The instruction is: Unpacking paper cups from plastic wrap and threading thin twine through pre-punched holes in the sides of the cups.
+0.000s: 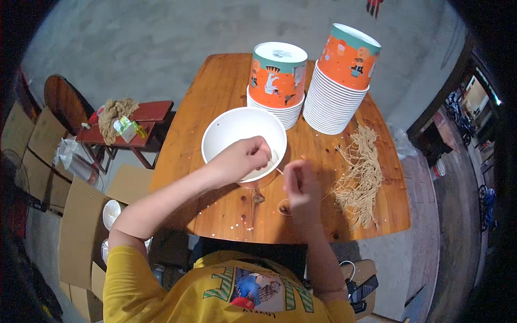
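Observation:
A white paper bucket [245, 121], its open mouth facing me, lies tilted on the wooden table. My left hand [250, 156] reaches over its near rim with the fingers pinched together. What sits between those fingertips is too small to make out. Just right of the rim, my right hand [301, 185] is closed and slightly blurred. A thin tan cord [279, 171] runs from the bucket's edge to the right hand, and a loop of cord hangs below it. One small hole shows in the bucket's far left wall.
Two stacks of orange and green paper buckets, a shorter stack [277, 81] and a taller stack [336, 97], stand at the back. A heap of tan cords [362, 177] lies at right. Small white dots [234, 226] speckle the table's near edge. Cardboard [81, 231] stands at left.

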Available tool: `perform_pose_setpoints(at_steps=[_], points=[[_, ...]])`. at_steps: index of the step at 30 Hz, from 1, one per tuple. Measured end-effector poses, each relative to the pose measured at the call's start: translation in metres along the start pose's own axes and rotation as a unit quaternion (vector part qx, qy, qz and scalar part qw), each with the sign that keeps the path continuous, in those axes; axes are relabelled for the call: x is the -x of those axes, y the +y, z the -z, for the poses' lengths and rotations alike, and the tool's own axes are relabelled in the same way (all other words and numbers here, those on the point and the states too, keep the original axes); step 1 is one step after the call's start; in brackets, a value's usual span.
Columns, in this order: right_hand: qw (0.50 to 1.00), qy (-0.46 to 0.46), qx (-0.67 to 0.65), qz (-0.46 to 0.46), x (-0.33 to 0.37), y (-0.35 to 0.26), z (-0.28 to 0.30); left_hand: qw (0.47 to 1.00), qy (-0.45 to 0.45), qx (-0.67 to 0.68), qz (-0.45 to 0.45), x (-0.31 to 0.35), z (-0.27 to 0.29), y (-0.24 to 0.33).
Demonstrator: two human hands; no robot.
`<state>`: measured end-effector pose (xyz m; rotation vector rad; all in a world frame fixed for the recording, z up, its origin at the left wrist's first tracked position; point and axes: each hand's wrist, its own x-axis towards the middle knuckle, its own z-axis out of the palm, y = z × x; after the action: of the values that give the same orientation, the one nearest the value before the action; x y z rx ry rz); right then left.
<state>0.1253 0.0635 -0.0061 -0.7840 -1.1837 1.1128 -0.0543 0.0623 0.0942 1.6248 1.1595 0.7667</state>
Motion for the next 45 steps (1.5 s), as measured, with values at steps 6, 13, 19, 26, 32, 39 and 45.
perform_pose_setpoints(at_steps=[6, 13, 19, 26, 32, 39, 45], points=[[0.988, -0.059, 0.132, 0.051, 0.001, -0.053, -0.008, 0.981, -0.003, 0.187, 0.048, 0.0, 0.005, 0.019], [0.995, -0.087, 0.057, 0.001, -0.004, -0.052, -0.001, 0.973, -0.086, 0.216, 0.01, -0.005, -0.002, 0.009], [0.994, -0.085, 0.027, -0.07, -0.005, -0.072, -0.001, 0.989, -0.074, 0.122, 0.05, -0.009, -0.003, 0.013], [0.972, -0.226, 0.064, 0.015, -0.028, -0.099, 0.001, 0.995, -0.058, 0.082, 0.006, -0.015, -0.012, 0.016], [0.956, -0.274, 0.103, -0.002, -0.054, -0.104, -0.001, 0.989, -0.088, 0.113, 0.047, -0.02, -0.014, 0.011], [0.952, -0.14, 0.249, 0.106, -0.055, -0.073, 0.007, 0.975, -0.137, 0.156, 0.085, -0.021, -0.014, 0.014], [0.981, -0.105, 0.146, 0.066, -0.028, -0.053, 0.03, 0.97, -0.123, 0.179, 0.112, -0.023, -0.013, 0.014]])
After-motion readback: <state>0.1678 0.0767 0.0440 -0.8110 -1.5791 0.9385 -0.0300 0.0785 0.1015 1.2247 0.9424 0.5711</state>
